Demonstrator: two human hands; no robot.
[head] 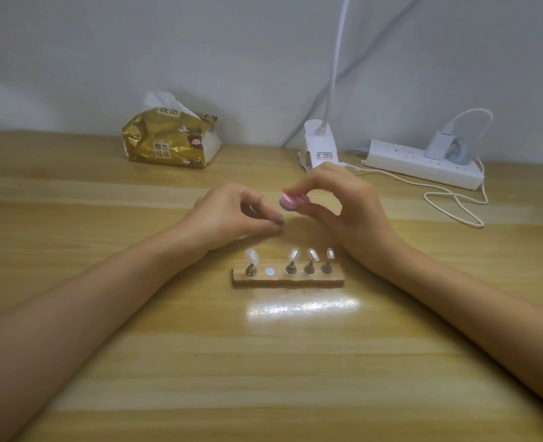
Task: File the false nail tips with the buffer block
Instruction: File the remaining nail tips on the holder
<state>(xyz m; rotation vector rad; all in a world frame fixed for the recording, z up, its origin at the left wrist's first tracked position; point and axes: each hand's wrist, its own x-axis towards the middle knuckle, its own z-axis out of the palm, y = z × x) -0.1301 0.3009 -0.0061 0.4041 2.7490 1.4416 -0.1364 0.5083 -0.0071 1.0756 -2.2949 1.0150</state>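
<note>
The gold tissue pack (171,138) by the wall reads 原木纯品 on its front label, and 纯品 again on top. The white adapter (321,145) carries a sticker too blurred to read.

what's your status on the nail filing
Right hand grips buffer block. Left hand pinches likely nail tip, blurred. Four tips wait on stand. Nothing in the way.

Before me at twelve o'clock stands the nail stand (287,278); tissue pack (171,140) behind at eleven, power strip (423,164) at one (both by the wall).
</note>
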